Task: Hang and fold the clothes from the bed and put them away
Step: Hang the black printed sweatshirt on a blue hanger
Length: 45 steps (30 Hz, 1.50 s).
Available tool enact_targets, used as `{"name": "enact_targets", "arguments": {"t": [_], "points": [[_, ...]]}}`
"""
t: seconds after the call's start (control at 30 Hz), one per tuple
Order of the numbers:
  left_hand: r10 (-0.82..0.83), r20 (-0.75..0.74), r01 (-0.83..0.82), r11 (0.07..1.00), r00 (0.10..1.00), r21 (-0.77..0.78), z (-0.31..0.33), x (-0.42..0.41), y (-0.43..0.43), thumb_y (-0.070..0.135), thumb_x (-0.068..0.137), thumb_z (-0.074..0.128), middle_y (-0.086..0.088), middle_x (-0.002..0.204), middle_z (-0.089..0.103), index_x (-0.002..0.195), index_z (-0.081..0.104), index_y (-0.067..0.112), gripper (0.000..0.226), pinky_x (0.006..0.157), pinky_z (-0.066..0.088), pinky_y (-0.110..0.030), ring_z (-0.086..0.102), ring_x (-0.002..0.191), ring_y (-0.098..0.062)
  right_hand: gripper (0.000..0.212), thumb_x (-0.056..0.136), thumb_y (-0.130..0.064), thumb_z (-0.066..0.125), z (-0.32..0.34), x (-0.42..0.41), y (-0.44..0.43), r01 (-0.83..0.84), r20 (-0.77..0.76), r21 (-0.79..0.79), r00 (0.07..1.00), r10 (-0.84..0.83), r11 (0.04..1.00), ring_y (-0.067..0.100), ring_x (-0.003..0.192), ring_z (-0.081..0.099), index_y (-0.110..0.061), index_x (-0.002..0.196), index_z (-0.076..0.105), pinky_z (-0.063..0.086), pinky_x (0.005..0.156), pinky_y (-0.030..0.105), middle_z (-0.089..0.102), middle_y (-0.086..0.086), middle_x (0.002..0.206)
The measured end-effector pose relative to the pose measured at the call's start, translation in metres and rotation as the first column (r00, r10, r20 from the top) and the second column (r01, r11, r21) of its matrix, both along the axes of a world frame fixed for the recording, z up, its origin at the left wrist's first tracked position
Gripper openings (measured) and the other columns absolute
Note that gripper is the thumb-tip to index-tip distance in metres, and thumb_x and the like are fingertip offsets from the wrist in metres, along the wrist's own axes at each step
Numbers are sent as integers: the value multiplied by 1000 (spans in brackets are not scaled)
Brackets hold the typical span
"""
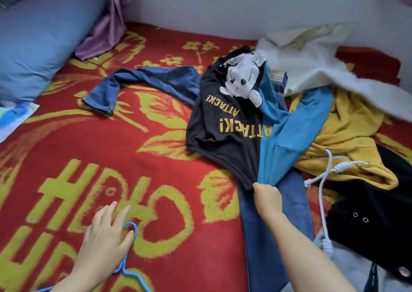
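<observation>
R hand: fingers curled tight, pinching the near end of the tee where black and teal halves meet. L hand: fingers fairly straight, laid on the hook of the hanger, not closed round it; the hook seems to loop past one fingertip.

Key relation: the tee runs from the R fingers up and away toward the wall, long axis near enough fore-aft, leaning a bit left. Its print reads upside down to the wearer, so the pinched end is prob. the neck end, which suits hanging. The hanger lies well left of the tee, near edge of the bed, bare blanket between. The L hand is the nearer one to the hanger, the R to the tee; the two need bringing together.

The tee lies on top of jeans, one leg flung left.

Count: 1 hanger, 1 tee, 1 pr jeans. In the heap to the right, 1 yellow hoodie, 1 white fleece, 1 black garment, 1 grey one. So approx. 6 items left on the bed, none hung or folded.
</observation>
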<state>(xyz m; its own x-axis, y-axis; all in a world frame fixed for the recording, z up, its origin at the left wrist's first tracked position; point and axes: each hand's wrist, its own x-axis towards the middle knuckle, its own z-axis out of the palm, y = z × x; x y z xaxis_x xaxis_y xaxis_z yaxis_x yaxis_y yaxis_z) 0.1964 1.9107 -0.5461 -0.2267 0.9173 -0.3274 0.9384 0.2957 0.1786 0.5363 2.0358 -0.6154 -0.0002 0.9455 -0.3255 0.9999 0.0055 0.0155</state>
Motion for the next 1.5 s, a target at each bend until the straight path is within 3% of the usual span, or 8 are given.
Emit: {"name": "enact_targets", "arguments": {"t": [0.07, 0.4, 0.7, 0.87, 0.97, 1.07, 1.37, 1.5], "points": [[19, 48, -19, 1000, 999, -1, 0, 5, -11, 34, 92, 52, -5, 154, 19, 145, 30, 24, 58, 110, 24, -40, 10, 143, -21, 29, 87, 2, 40, 12, -10, -10, 50, 37, -52, 998, -48, 997, 31, 90, 56, -14, 65, 28, 25, 65, 30, 64, 8, 102], [77, 355, -22, 987, 932, -157, 45, 33, -69, 30, 94, 52, -4, 143, 42, 136, 45, 15, 45, 107, 21, -26, 33, 133, -21, 23, 92, -26, 54, 153, -67, -104, 288, -373, 86, 897, -237, 954, 29, 104, 60, -19, 108, 68, 44, 79, 34, 69, 7, 107], [497, 805, -120, 866, 326, -486, 177, -18, -93, 42, 98, 39, -6, 79, 53, 75, 52, 14, 39, 61, 40, -23, 48, 69, -19, 21, 87, -25, 60, 268, -208, -231, 364, -456, 73, 840, -293, 929, 25, 110, 58, -19, 104, 72, 40, 83, 31, 69, 4, 110], [617, 727, -30, 768, 302, -640, 228, -107, -127, 61, 92, 34, -15, 97, 59, 97, 53, 3, 61, 84, 42, -36, 57, 86, -29, 17, 85, -20, 64, 316, -318, -289, 294, -576, 79, 793, -197, 952, 21, 99, 61, -14, 98, 73, 40, 79, 29, 71, 5, 97], [632, 742, -126, 774, 222, -621, 241, -140, -133, 53, 89, 50, -12, 63, 61, 80, 51, 6, 48, 75, 50, -36, 61, 59, -24, 15, 82, -17, 67, 327, -365, -310, 301, -682, 116, 717, -144, 947, 24, 92, 64, -7, 91, 74, 46, 79, 34, 72, 9, 90], [609, 761, -150, 793, 223, -590, 257, -164, -146, 30, 90, 57, -5, 36, 51, 70, 47, 8, 31, 56, 44, -29, 49, 28, -15, 16, 84, -16, 66, 334, -392, -322, 278, -720, 121, 685, -109, 953, 26, 88, 65, -3, 89, 73, 48, 77, 39, 72, 13, 86], [341, 848, -221, 937, 406, -271, 252, -220, -152, -18, 82, 48, -17, 92, 64, 98, 64, -3, 27, 69, 53, -33, 61, 85, -29, 15, 82, 1, 65, 332, -407, -328, 7, -855, -98, 511, -88, 995, -5, 70, 61, -11, 83, 72, 50, 78, 17, 69, -9, 76], [-64, 744, 116, 993, 665, -18, 254, -235, -167, -15, 85, 45, -11, 124, 60, 124, 58, -4, 42, 91, 41, -19, 53, 120, -22, 30, 83, 6, 57, 336, -377, -294, 176, -784, -66, 600, -160, 982, 10, 89, 62, -4, 110, 66, 43, 77, 14, 66, 5, 100]]}}
